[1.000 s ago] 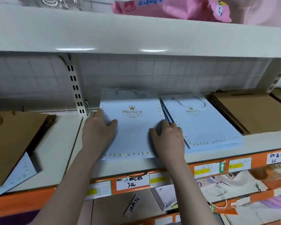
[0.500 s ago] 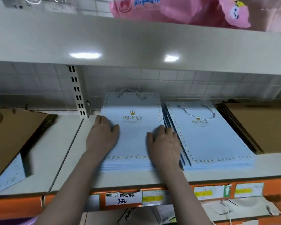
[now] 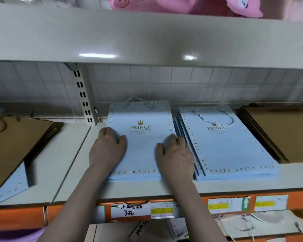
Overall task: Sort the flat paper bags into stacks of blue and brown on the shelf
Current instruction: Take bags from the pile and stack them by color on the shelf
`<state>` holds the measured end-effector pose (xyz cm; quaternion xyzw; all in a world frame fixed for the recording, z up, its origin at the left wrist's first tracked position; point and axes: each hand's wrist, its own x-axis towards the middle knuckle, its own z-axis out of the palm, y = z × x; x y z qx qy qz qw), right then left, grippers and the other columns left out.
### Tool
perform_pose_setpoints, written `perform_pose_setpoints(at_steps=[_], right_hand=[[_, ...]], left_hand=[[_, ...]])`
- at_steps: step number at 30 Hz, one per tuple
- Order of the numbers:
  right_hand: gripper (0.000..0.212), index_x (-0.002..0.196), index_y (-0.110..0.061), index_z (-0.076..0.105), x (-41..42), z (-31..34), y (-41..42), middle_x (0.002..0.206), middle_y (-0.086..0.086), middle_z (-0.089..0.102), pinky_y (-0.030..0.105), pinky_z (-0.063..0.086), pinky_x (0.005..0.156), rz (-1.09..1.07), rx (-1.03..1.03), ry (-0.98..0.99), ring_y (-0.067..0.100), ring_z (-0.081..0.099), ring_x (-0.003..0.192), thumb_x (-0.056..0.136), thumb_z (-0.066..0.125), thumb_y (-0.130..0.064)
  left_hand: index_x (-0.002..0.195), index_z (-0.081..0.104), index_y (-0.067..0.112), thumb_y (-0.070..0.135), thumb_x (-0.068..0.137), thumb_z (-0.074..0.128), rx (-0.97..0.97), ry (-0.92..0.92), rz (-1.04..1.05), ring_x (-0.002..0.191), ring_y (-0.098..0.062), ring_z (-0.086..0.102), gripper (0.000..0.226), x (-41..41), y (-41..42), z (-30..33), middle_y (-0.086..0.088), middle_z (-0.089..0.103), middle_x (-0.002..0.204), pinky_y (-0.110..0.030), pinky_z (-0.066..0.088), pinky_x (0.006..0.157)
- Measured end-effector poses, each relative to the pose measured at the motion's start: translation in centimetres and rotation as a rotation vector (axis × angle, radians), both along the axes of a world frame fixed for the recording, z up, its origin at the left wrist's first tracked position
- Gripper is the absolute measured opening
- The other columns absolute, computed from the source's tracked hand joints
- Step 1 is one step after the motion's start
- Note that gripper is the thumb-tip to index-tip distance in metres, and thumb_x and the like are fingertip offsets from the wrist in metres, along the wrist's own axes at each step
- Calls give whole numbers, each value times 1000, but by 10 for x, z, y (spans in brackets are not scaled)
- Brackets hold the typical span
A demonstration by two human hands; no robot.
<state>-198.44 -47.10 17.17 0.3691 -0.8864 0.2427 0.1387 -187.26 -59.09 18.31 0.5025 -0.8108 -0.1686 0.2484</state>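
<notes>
The left stack of flat pale-blue paper bags (image 3: 140, 147), long axis running front to back, is flanked by the left hand (image 3: 107, 148) and right hand (image 3: 175, 154), both laid flat with fingers apart, gripping nothing.

Shop or stockroom: metal shelf (image 3: 164, 193) with orange front rail (image 3: 191, 205) carrying handwritten price labels (image 3: 130, 209), slotted upright (image 3: 82, 95) against tiled wall (image 3: 182, 84), bulk stacks of blue "PRINCE" gift bags (image 3: 224, 142) and brown bags (image 3: 283, 133), pink packaged goods (image 3: 182, 4) above.
</notes>
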Motion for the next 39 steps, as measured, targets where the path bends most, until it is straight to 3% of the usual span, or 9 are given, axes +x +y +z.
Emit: perform_pose_setpoints(at_steps=[4, 11, 18, 23, 28, 31, 35, 39], right_hand=[[42, 121, -6, 47, -2, 11, 6, 111, 10, 54, 31, 44, 72, 42, 63, -47, 24, 56, 94, 97, 35, -38], [52, 135, -8, 36, 2, 32, 22, 129, 8, 46, 32, 36, 94, 79, 121, -63, 24, 44, 118, 97, 36, -43], [58, 143, -7, 27, 19, 35, 39, 138, 8, 37, 34, 28, 108, 219, 104, -52, 25, 31, 130, 98, 33, -44], [50, 129, 0, 47, 45, 17, 36, 123, 15, 52, 44, 37, 102, 356, 67, -16, 34, 43, 120, 94, 49, -35], [40, 102, 4, 62, 90, 8, 14, 95, 20, 62, 46, 48, 84, 464, -11, -10, 39, 57, 98, 80, 66, -29], [51, 111, 6, 62, 120, 6, -2, 101, 22, 62, 47, 48, 88, 554, -15, 12, 41, 57, 102, 78, 72, -31], [57, 128, 3, 53, 161, 10, -24, 122, 22, 56, 46, 39, 101, 621, 22, 0, 39, 47, 120, 87, 61, -36], [54, 120, 4, 59, 211, 13, -58, 112, 23, 61, 45, 45, 93, 622, -6, 50, 39, 54, 111, 82, 67, -34]], left_hand=[[108, 44, 1, 35, 94, 46, -2, -3, -8, 100, -36, 51, 37, 0, -1, 5, -14, 47, 122, -37, 39, 74], [129, 47, 4, 40, 91, 54, -68, -6, 35, 125, -32, 40, 54, 15, 8, 24, -15, 45, 135, -40, 35, 99], [138, 39, -1, 39, 90, 56, -161, -49, 146, 134, -32, 32, 64, 49, 44, 24, -19, 38, 144, -37, 24, 109], [137, 40, -3, 32, 89, 59, -207, -92, 297, 138, -35, 27, 62, 96, 64, 16, -24, 36, 145, -40, 21, 111], [121, 55, -8, 31, 83, 57, -217, -132, 448, 122, -48, 44, 55, 159, 72, 13, -33, 51, 125, -50, 36, 103], [125, 52, -8, 29, 85, 62, -229, -119, 545, 128, -45, 40, 55, 196, 68, 16, -32, 47, 131, -48, 32, 105], [134, 44, -1, 33, 87, 63, -232, -94, 622, 136, -36, 29, 61, 245, 52, 16, -24, 39, 142, -42, 23, 111], [134, 45, 1, 34, 87, 62, -236, -29, 643, 136, -35, 29, 60, 295, 24, 16, -23, 38, 143, -42, 24, 110]])
